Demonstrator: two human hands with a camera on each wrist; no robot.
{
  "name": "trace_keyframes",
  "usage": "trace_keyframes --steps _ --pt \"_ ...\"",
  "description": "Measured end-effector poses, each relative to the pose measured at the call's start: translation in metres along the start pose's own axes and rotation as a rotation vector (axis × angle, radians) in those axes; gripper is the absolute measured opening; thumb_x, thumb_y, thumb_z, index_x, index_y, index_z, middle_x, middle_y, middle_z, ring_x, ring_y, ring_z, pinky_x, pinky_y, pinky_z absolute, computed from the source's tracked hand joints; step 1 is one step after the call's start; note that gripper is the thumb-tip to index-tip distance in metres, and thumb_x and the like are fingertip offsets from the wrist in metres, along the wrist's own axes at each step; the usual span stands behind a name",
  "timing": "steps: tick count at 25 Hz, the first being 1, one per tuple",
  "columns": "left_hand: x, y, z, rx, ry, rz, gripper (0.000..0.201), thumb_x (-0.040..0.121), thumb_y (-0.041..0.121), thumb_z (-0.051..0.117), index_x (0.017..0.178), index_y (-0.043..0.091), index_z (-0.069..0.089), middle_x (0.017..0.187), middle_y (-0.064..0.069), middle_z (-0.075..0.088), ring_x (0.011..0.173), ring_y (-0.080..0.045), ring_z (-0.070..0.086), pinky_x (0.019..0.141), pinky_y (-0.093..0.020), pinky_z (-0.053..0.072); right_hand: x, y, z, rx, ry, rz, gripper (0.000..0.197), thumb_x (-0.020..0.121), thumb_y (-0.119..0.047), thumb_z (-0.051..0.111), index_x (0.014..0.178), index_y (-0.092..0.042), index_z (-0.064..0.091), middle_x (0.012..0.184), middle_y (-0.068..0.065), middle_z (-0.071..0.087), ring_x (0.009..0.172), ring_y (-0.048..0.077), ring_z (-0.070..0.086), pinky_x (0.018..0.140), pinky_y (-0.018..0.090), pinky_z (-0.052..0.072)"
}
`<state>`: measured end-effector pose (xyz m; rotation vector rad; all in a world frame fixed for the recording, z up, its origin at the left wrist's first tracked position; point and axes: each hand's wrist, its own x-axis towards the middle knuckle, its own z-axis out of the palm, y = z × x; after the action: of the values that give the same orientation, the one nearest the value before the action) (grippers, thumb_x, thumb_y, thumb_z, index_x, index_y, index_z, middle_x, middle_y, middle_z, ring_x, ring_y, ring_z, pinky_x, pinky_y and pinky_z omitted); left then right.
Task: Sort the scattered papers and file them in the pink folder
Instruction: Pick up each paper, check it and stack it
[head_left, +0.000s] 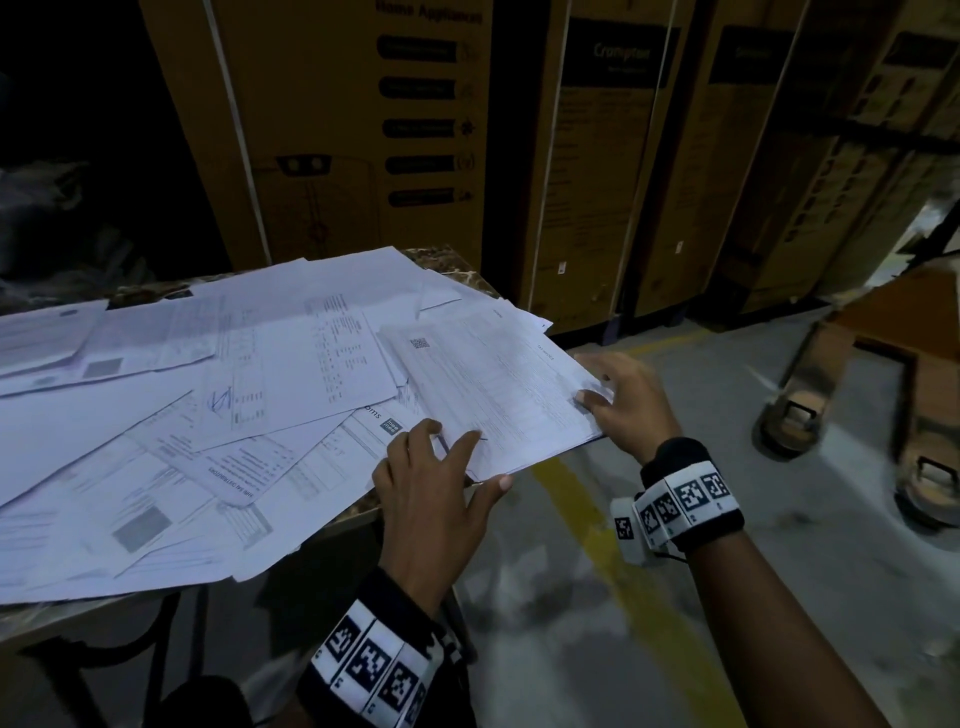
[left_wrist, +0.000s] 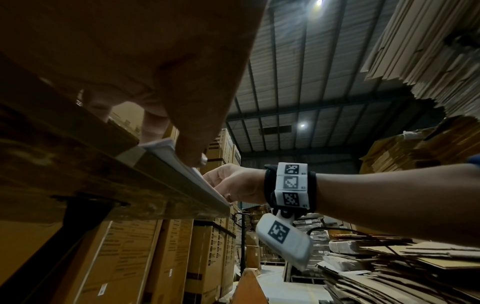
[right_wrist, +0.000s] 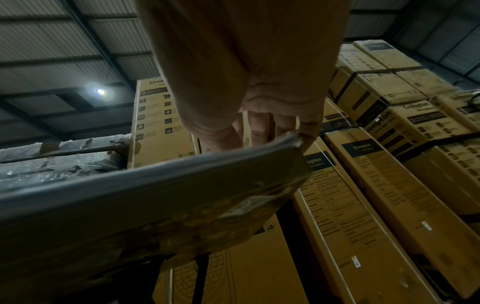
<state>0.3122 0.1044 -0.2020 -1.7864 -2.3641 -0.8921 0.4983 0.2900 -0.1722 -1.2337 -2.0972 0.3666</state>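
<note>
**Sorting barely begun, no pink folder in sight**

Across the marble-topped table (head_left: 457, 262), still a wide overlapping scatter of white printed papers (head_left: 218, 395), unsorted. At that table's right corner, a thin squared stack of white printed sheets (head_left: 493, 384) overhanging the edge, apparently the first gathered batch. On that stack: left hand (head_left: 431, 499) spread flat with fingers straight on the near edge; right hand (head_left: 631, 410) pinching the outer corner, thumb on top. Filing yet to come.
</note>
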Motion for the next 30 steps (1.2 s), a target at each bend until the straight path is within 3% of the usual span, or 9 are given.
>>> trace_keyframes --steps 2,4,7,10,13,16,21,25,30 --pt "-0.004 -0.001 -0.003 -0.052 0.035 0.013 0.056 0.086 0.060 0.063 0.135 0.033 0.058 0.140 -0.007 0.047 0.131 -0.025 0.031 0.100 -0.044 0.030 -0.015 -0.004 -0.001 -0.014 0.045 -0.050 0.038 0.089 -0.018 0.070 0.126 -0.020 0.064 0.125 0.000 0.064 0.115 0.024 0.054 0.094 0.050 0.049" --pt "-0.009 -0.003 -0.008 -0.109 0.071 0.034 0.055 0.086 0.056 0.066 0.134 0.029 0.060 0.140 -0.008 0.049 0.130 -0.025 0.034 0.100 -0.045 0.036 -0.036 -0.014 -0.002 -0.011 0.109 -0.122 0.033 0.091 -0.017 0.067 0.124 -0.021 0.065 0.122 -0.002 0.065 0.111 0.024 0.055 0.091 0.050 0.049" --pt "-0.023 -0.010 -0.023 -0.241 0.127 0.097 0.047 0.087 0.049 0.064 0.128 0.025 0.065 0.138 -0.005 0.051 0.127 -0.025 0.042 0.098 -0.042 0.043 -0.073 -0.039 -0.004 0.091 0.183 -0.216 0.030 0.091 -0.010 0.067 0.120 -0.018 0.068 0.119 -0.003 0.067 0.110 0.019 0.059 0.093 0.039 0.050" --pt "-0.047 -0.019 -0.047 -0.315 0.163 0.189 0.037 0.089 0.039 0.064 0.123 0.023 0.069 0.130 0.002 0.055 0.121 -0.016 0.047 0.099 -0.027 0.040 -0.117 -0.072 0.004 0.292 0.238 -0.204 0.028 0.090 -0.005 0.069 0.116 -0.014 0.070 0.110 -0.004 0.069 0.098 0.011 0.063 0.082 0.022 0.049" --pt "-0.081 -0.040 -0.070 -0.306 0.215 0.242 0.029 0.090 0.025 0.067 0.115 0.012 0.073 0.121 -0.001 0.063 0.117 -0.018 0.054 0.100 -0.022 0.038 -0.162 -0.106 0.025 0.465 0.193 -0.118 0.027 0.090 -0.004 0.069 0.115 -0.016 0.071 0.106 -0.008 0.067 0.089 0.010 0.064 0.072 0.025 0.052" --pt "-0.110 -0.072 -0.089 -0.254 0.296 0.276 0.023 0.087 0.015 0.069 0.108 0.006 0.075 0.114 -0.006 0.066 0.109 -0.020 0.058 0.097 -0.026 0.041 -0.197 -0.139 0.048 0.632 0.070 -0.001 0.031 0.092 -0.006 0.067 0.117 -0.023 0.070 0.112 -0.013 0.068 0.093 0.011 0.065 0.075 0.024 0.054" --pt "-0.133 -0.116 -0.121 -0.173 0.359 0.219 0.023 0.088 0.011 0.068 0.109 0.004 0.075 0.116 -0.012 0.065 0.110 -0.030 0.059 0.096 -0.042 0.047 -0.218 -0.189 0.077 0.735 -0.006 0.030 0.034 0.091 -0.004 0.067 0.119 -0.023 0.070 0.112 -0.015 0.069 0.093 0.012 0.067 0.080 0.022 0.054" --pt "-0.139 -0.163 -0.149 -0.112 0.360 0.164 0.031 0.089 0.017 0.067 0.117 0.005 0.071 0.127 -0.016 0.060 0.118 -0.033 0.055 0.094 -0.051 0.047 -0.216 -0.229 0.095 0.774 -0.039 -0.062 0.033 0.091 -0.001 0.066 0.120 -0.018 0.070 0.116 -0.010 0.068 0.094 0.013 0.067 0.080 0.020 0.053" --pt "-0.132 -0.211 -0.170 -0.017 0.289 0.015 0.049 0.092 0.037 0.059 0.132 0.010 0.062 0.142 -0.015 0.054 0.135 -0.036 0.046 0.102 -0.060 0.042 -0.202 -0.264 0.109 0.744 -0.106 -0.152 0.029 0.091 -0.001 0.066 0.113 -0.018 0.073 0.113 -0.009 0.067 0.094 0.011 0.066 0.078 0.014 0.049"
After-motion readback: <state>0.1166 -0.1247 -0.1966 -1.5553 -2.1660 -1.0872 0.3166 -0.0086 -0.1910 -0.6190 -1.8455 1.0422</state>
